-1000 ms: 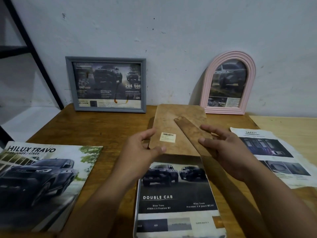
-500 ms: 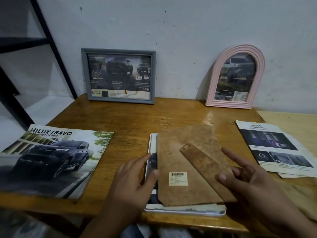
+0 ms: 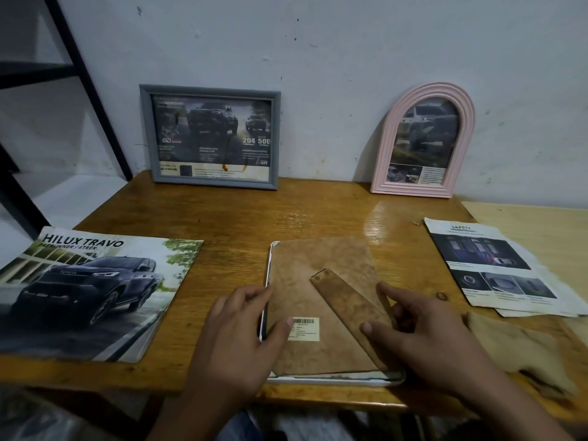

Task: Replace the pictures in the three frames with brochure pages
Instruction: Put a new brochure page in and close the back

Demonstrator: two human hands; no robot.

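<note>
The tabletop carries everything, and the white frame lying face down near its front edge serves as the landmark here. Behind the white frame, against the wall, stand the grey frame and the pink arched frame, both showing truck pictures that look like brochure pages, so this third frame is probably the last to close. Left of the white frame lies the brochure; right of it, loose pages and a cloth.

The brown backing board sits on the white frame slightly askew, its near right corner overhanging toward the rim. To do this step well, square the board inside the rim first, then press down evenly along the edges, keeping the stand strip flat so it does not lever the board up.

The left hand rests open at the white frame's left edge, thumb on the board beside the barcode sticker, gripping nothing. The right hand lies spread over the board's right side, thumb pressing the strip, clasping nothing
</note>
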